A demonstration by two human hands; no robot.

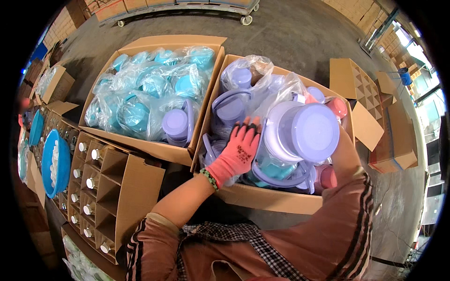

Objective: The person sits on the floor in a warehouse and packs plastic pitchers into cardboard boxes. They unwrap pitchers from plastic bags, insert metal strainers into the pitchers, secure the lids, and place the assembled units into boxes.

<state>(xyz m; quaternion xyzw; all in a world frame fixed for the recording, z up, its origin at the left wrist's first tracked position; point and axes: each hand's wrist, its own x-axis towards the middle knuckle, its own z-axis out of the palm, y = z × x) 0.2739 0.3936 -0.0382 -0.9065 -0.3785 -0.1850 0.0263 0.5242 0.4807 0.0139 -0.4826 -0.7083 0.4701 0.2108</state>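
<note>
My left hand (239, 152), in a pink glove with dark fingertips, lies with its fingers stretched out over clear plastic wrap (262, 107) in the right-hand carton (262, 199). A big white container with a purple lid (309, 133) rises from that carton toward me. My right forearm (346, 152) reaches behind it, and the container hides most of the right hand; a bit of pink glove (310, 98) shows at its far edge, gripping it. A purple carrying handle (286, 180) loops below the container. Bagged purple containers (230, 110) and pink ones (336, 107) surround it.
On the left, another carton (136, 147) holds bagged turquoise containers (133, 114) and a purple one (176, 122). Nearer stands a divided carton (136, 201) of white-capped bottles, beside a blue basin (51, 164). Partitioned cartons (358, 89) sit at right; a loaded trolley (178, 8) stands behind.
</note>
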